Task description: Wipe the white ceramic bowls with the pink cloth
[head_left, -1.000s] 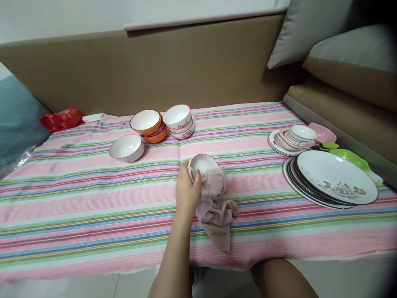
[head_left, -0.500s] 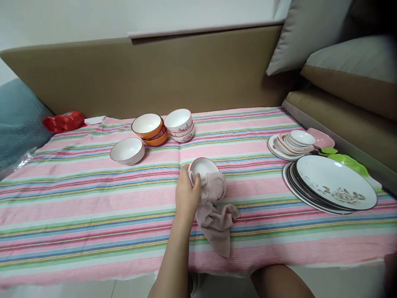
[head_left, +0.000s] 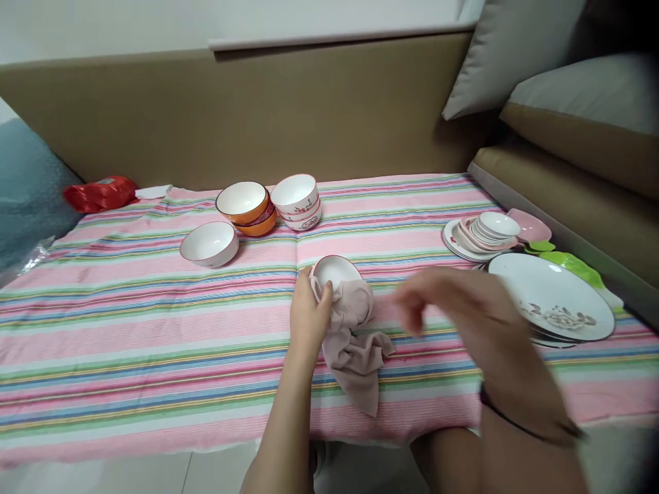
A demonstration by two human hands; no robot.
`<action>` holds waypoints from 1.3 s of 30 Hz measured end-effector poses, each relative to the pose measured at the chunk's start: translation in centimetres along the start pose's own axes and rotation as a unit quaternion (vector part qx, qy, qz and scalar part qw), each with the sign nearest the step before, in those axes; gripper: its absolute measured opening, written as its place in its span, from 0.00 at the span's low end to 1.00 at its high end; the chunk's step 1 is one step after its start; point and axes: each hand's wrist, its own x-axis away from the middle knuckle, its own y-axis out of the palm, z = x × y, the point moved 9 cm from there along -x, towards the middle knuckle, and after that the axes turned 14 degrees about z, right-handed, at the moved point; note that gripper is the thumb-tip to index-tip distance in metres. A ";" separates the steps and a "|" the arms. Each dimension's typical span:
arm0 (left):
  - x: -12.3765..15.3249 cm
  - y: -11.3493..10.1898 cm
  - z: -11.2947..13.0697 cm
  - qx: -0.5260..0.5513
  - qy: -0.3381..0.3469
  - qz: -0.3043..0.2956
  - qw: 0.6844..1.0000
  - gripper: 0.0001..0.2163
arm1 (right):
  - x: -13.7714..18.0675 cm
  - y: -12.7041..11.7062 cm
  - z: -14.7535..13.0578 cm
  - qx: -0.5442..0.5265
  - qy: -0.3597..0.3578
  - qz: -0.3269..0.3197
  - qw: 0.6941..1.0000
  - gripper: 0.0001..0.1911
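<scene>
A white bowl (head_left: pixel 336 269) with a red rim is gripped at its left side by my left hand (head_left: pixel 309 312), thumb over the edge. A dusty-pink cloth (head_left: pixel 355 343) lies partly inside that bowl and hangs down its front onto the striped tablecloth (head_left: pixel 216 391). My right hand (head_left: pixel 458 305), with a dark band at the wrist, is in the air to the right of the cloth, smeared by motion. Its fingers look bent, but whether they hold anything I cannot make out.
A single white bowl (head_left: pixel 209 244) stands behind on the left, near stacked orange bowls (head_left: pixel 244 206) and stacked white bowls (head_left: pixel 297 201). On the right are small dishes (head_left: pixel 497 226), large plates (head_left: pixel 561 302) and a green leaf-shaped dish (head_left: pixel 576 267). A red package (head_left: pixel 100 194) lies far left.
My right hand has come into view from the lower right, in front of the large plates. My left hand still holds the bowl and cloth. The view has shifted slightly.
</scene>
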 end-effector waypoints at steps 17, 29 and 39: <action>-0.5 -0.5 -1.2 0.152 -0.144 -0.083 0.974 0.18 | 1.3 9.9 9.3 0.370 -0.054 -0.118 0.920 0.35; -0.2 0.1 -1.3 0.145 -0.137 -0.100 0.975 0.23 | 0.3 10.1 7.2 0.261 -0.041 -0.062 0.963 0.16; 0.3 0.7 -1.7 0.065 -0.086 -0.113 0.988 0.31 | 1.6 10.1 10.4 0.423 -0.046 -0.143 0.893 0.23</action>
